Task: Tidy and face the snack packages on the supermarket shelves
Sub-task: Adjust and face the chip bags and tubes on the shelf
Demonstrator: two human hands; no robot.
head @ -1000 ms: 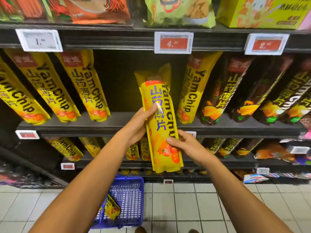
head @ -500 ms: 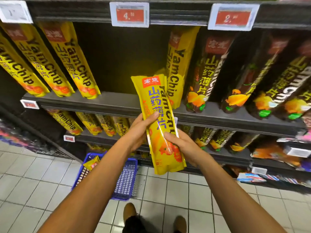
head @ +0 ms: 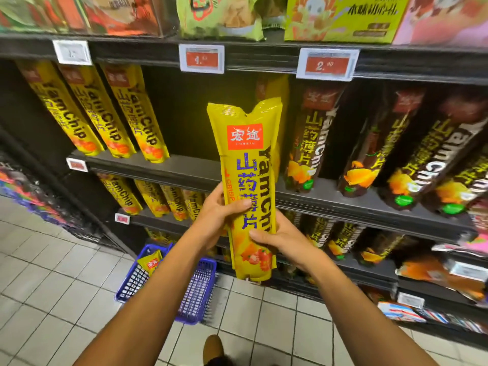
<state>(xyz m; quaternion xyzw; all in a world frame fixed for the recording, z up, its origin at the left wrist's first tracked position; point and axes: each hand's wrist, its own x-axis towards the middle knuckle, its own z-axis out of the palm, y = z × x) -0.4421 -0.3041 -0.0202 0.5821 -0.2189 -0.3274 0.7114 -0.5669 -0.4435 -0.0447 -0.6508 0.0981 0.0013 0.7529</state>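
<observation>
A yellow YamChip package (head: 248,191) is held upright, gripped by the left hand (head: 219,215) and the right hand (head: 282,239); a blue basket (head: 195,294) is seen below the left hand.

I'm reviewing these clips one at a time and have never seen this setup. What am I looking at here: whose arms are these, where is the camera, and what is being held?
There is no machine: a person wears a wide-angle camera on the head, looking forward and down, so the two bare arms are their own. Both hands hold one tall yellow YamChip bag upright in front of the shelves. The left hand grips its left edge; the right hand holds it lower down, thumb across the front. On the middle shelf, three matching yellow bags lean at the left, dark YamChip bags at the right, with a gap between. A blue basket stands on the floor.
</observation>
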